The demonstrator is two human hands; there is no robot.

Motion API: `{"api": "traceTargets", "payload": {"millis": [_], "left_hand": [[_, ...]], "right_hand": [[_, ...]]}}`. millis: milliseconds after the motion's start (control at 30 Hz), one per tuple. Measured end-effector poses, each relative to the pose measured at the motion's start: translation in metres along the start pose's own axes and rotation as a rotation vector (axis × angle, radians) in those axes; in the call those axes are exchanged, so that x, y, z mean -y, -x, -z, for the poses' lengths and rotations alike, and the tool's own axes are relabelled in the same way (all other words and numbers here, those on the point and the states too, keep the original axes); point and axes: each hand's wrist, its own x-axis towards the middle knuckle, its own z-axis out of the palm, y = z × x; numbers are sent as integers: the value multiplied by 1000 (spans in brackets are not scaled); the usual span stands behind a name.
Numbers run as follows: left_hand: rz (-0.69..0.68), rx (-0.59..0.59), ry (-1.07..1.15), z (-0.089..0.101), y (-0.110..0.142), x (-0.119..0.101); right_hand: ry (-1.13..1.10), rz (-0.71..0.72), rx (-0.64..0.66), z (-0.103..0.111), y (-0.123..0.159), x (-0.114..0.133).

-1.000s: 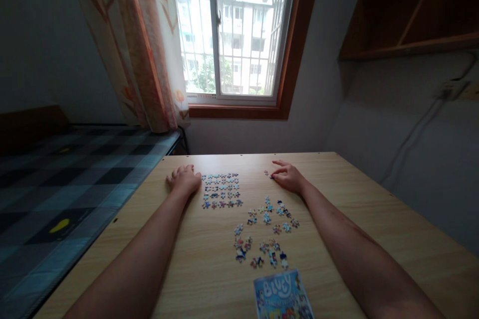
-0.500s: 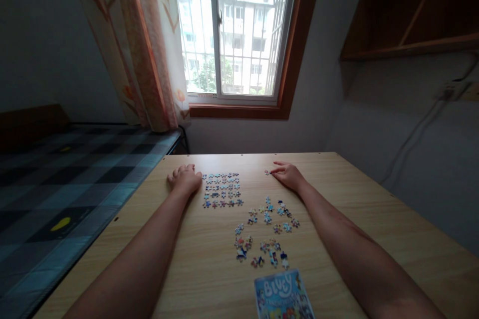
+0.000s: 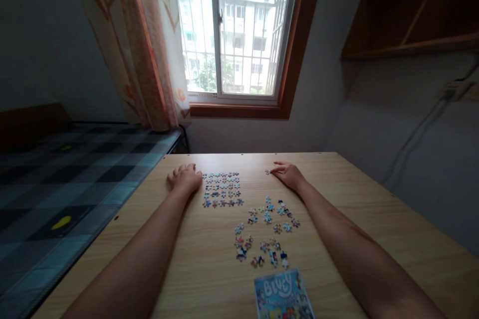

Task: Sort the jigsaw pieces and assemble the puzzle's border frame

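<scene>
A grid of small jigsaw pieces (image 3: 222, 189) lies laid out in rows on the wooden table (image 3: 374, 199). My left hand (image 3: 184, 178) rests knuckles up just left of that grid, fingers curled in with nothing seen in them. My right hand (image 3: 287, 174) lies on the table to the right, its fingertips pinched on a single puzzle piece (image 3: 267, 172). Several loose pieces (image 3: 266, 232) are scattered between my forearms. A blue puzzle box (image 3: 283, 296) with "Bluey" printed on it sits at the near edge.
A bed with a dark checked cover (image 3: 67, 179) adjoins the table's left side. A window (image 3: 232, 30) with an orange patterned curtain (image 3: 142, 45) is straight ahead. A wooden shelf (image 3: 407, 15) hangs on the right wall above a cable (image 3: 415, 134).
My right hand slid the single piece a little up and left. The left hand has stayed put.
</scene>
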Motion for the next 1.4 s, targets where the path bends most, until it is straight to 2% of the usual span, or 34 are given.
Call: {"api": "traceTargets", "payload": {"millis": [233,333,433,567,633,700,900,1033,1200,1267,1400], "left_hand": [[-3,3,7,1,1,-1],[-1,12,3,2,1,-1],[1,7,1,1,0,-1],[0,-4,0,-2,-1,0],[-5,-10,2,-3,-1,1],[-5,-6,1,-4,-2,2],[-8,-11,13,-5,-5,2],[-3,3,10,-5,-5,3],[-10,1,4,-3,-3,2],[-3,17,1,-1,-2,1],[0,16,0,0,-2,0]], "right_hand": [[-26,96,-146,6,5,17],[-40,117,-101,16,5,30],[-78,61,130,31,2,46],[-105,2,567,48,-1,68],[-62,-6,691,49,-2,76],[-1,-18,738,46,-1,80],[63,-60,690,39,-1,59],[76,-98,526,43,0,38],[217,-148,270,50,4,25],[196,-146,268,51,4,23],[57,-109,364,50,5,22]]}}
